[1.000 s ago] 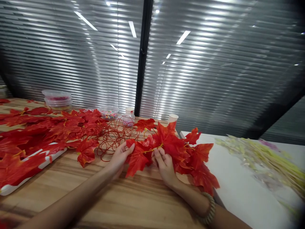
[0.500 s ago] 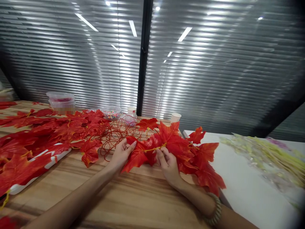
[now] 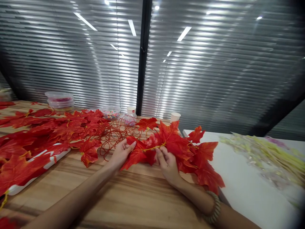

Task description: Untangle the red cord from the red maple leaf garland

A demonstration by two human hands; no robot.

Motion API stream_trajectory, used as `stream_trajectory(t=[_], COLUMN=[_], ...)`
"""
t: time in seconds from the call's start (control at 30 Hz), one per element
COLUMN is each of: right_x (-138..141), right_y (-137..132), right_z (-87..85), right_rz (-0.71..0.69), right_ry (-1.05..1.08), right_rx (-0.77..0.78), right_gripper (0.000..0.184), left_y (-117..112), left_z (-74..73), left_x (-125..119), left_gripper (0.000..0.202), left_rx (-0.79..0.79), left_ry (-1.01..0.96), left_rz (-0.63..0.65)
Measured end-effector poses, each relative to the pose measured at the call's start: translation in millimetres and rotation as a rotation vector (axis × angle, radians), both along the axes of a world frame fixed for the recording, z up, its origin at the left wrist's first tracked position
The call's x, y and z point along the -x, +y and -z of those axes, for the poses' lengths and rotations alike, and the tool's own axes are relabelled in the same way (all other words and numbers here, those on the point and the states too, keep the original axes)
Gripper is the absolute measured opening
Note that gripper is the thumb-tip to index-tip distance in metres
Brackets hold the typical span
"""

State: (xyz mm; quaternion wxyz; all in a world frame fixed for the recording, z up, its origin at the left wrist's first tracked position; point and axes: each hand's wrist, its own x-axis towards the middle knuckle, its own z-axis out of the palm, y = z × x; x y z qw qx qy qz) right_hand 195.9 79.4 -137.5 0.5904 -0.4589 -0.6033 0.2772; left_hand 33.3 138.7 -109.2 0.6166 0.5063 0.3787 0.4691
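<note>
Barely a shift, with both hands on the spray

Lately the only clear change is at the end leaf (image 3: 134,156). A second ago its lowest lobe hung almost straight down; now it slants toward the left hand (image 3: 120,154), so the leaf seems to have been turned or drawn a little sideways. Between the last half-second and now almost nothing differs, beyond a slight drift of the whole view.

The left hand has thumb and fingers closed together on the edge of that leaf. The right hand (image 3: 168,162) pinches the yellow stem (image 3: 150,148) between thumb and forefinger; its other fingers are curled, and whether they bear on anything is hidden.

The spray (image 3: 177,144) is above the near part of the bench (image 3: 133,197), between the hands and out past the right one, its far leaves reaching toward the white bench (image 3: 245,181). Whether its underside rests on the wood cannot be told.

My reading is that this is fine adjustment at the stem, with the left hand steadying the leaf; neither grip has been given up, so the work there looks unfinished. The tangled cord (image 3: 116,132) lies just behind the left hand, and the leaf pile (image 3: 69,128) spreads to its left, both untouched by either hand.
</note>
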Motion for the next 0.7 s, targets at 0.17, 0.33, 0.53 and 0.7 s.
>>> stream_trajectory(t=[0.17,0.33,0.53,0.7], right_x=[0.1,0.3,0.8,1.5], right_y=[0.2,1.0,0.2,-4.3], right_z=[0.6,-0.6,-1.5,0.8], right_rz=[0.000,0.015,0.024,-0.081], right_ry=[-0.016,-0.004,0.009,-0.016], right_rx=[-0.002,-0.011,0.009,0.064], right_gripper=[0.031,0.030,0.032,0.032], left_y=[-0.6,-0.9,-8.6,-17.6], left_z=[1.2,1.7,3.0,-0.7], left_x=[0.5,-0.6,-3.5,-2.8], left_gripper=[0.032,0.032,0.034,0.039], left_rx=[0.058,0.136,0.168,-0.100], left_ry=[-0.068,-0.139,-0.166,0.081], left_rz=[0.106,0.158,0.179,0.245])
